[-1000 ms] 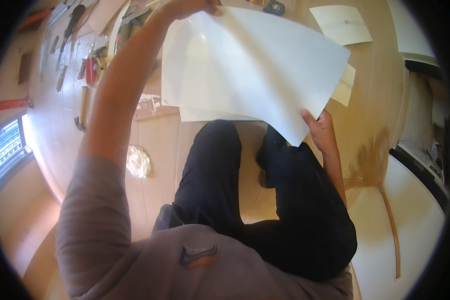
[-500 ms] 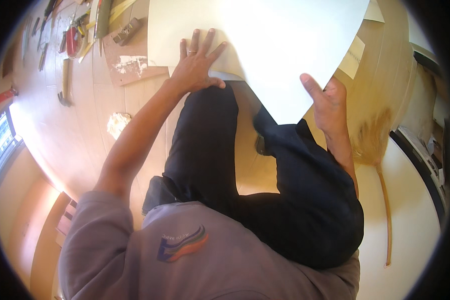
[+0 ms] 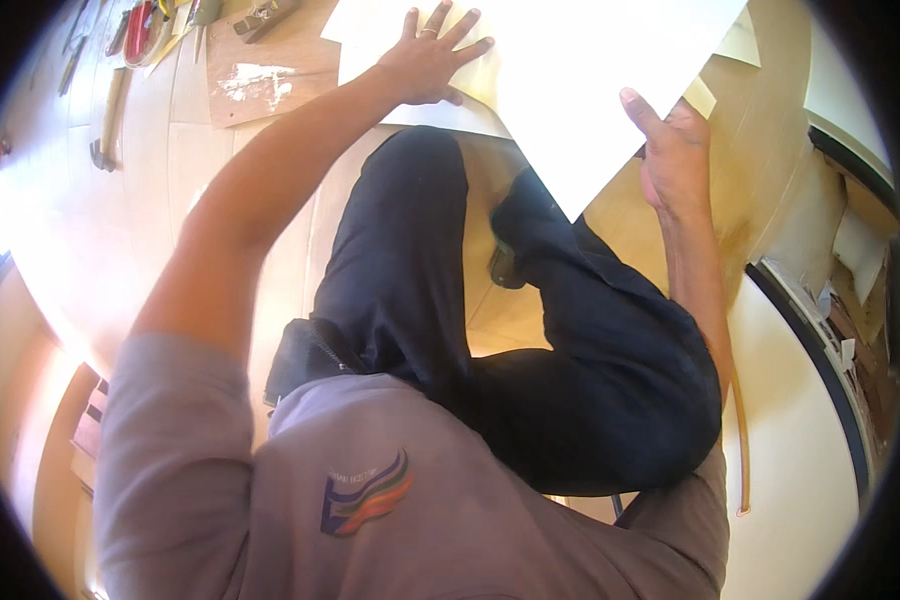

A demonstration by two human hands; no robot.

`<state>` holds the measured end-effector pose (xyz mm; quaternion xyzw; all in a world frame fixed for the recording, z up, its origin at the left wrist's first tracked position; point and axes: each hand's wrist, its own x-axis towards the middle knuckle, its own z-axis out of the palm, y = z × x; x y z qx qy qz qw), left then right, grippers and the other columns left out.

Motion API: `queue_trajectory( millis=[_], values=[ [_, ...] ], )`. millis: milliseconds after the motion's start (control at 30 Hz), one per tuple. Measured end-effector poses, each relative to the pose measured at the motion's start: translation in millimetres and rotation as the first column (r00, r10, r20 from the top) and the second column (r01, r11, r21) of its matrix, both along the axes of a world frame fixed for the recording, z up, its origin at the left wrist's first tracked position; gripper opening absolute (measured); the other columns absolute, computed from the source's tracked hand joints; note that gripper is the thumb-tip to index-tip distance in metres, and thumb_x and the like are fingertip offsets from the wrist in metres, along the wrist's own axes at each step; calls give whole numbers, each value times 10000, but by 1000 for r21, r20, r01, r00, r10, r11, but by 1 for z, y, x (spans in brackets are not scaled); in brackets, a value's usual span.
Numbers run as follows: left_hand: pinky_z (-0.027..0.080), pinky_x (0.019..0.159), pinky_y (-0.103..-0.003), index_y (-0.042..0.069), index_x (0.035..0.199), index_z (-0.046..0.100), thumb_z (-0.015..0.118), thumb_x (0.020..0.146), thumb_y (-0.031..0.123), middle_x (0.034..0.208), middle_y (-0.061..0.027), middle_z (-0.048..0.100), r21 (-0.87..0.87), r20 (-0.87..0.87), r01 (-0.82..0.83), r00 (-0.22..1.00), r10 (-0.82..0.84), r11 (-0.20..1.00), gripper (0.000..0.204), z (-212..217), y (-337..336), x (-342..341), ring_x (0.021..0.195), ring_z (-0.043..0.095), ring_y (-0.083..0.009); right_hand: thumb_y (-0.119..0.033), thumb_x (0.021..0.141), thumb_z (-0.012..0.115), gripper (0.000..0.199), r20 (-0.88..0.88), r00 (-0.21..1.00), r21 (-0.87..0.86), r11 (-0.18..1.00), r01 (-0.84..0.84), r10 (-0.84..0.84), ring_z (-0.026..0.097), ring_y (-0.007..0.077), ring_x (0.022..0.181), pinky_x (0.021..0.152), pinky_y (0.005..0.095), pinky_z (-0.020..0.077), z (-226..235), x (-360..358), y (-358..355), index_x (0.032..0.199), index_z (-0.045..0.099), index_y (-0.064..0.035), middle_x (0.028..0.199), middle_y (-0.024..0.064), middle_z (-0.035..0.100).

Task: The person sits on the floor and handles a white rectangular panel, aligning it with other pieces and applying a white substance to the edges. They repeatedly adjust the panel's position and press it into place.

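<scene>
A large stiff white sheet (image 3: 610, 90) spans the top middle, one pointed corner hanging toward my lap above my right leg. My left hand (image 3: 428, 62) lies with fingers spread on a white sheet layer at its left side, a ring on one finger. My right hand (image 3: 673, 150) grips the right edge of the sheet, thumb on top and the other fingers mostly hidden beneath. Under the upper sheet, another pale sheet edge (image 3: 450, 118) shows beside my left knee.
At the upper left lie a brown board (image 3: 270, 85) with white smears, a hand plane (image 3: 263, 18), a hammer (image 3: 110, 115) and a red-handled tool (image 3: 138, 35). A broom's handle (image 3: 741, 440) lies at right, near a dark-edged shelf (image 3: 820, 350).
Both hands and the white sheet have moved farther up in the picture. The sheet's near end now shows as a sharp corner. The whole view has shifted, with the floor tools nearer the upper-left rim.
</scene>
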<state>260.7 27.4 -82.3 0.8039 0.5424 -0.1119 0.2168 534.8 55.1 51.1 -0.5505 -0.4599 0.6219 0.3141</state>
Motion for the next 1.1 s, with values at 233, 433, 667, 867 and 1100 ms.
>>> queue_trajectory(
  millis=[233,433,667,867,1100],
  values=[
    [190,1151,-715,198,1601,229,793,795,475,1671,-204,93,-49,-19,74,997,-75,996,1022,10,8,-7,1508,80,-515,-19,933,678,232,-7,1000,23,999,28,-28,697,204,933,829,320,563,0,-7,-11,1127,648,106,1068,170,713],
    [203,1144,-716,187,1608,200,776,813,479,1671,-206,94,-18,-28,88,996,-88,996,1025,7,6,-7,1507,93,-513,-26,924,692,253,-4,999,18,999,42,-42,705,218,899,791,331,578,2,-9,-8,1124,640,119,1059,182,711],
    [207,1142,-716,176,1612,179,748,837,489,1672,-210,73,-7,-43,113,993,-113,994,1011,10,0,-11,1508,92,-514,-6,920,673,240,78,991,-9,994,110,-109,718,248,857,684,365,626,5,-10,-9,1115,629,126,1044,200,703],
    [180,1143,-730,196,1620,124,742,844,476,1678,-197,9,-31,-48,119,992,-120,992,1031,5,3,-14,1506,34,-527,-27,920,686,253,19,994,-43,994,104,-103,717,238,856,701,366,627,4,-6,-8,1116,629,121,1045,195,702],
    [230,1193,-628,180,1602,220,793,789,496,1680,-79,143,157,-159,91,985,-66,983,1043,-15,-7,-14,1535,135,-388,-23,922,677,263,-38,994,-88,991,97,-101,712,211,864,689,329,613,-4,7,-3,1145,631,107,1050,167,708]
  ],
)
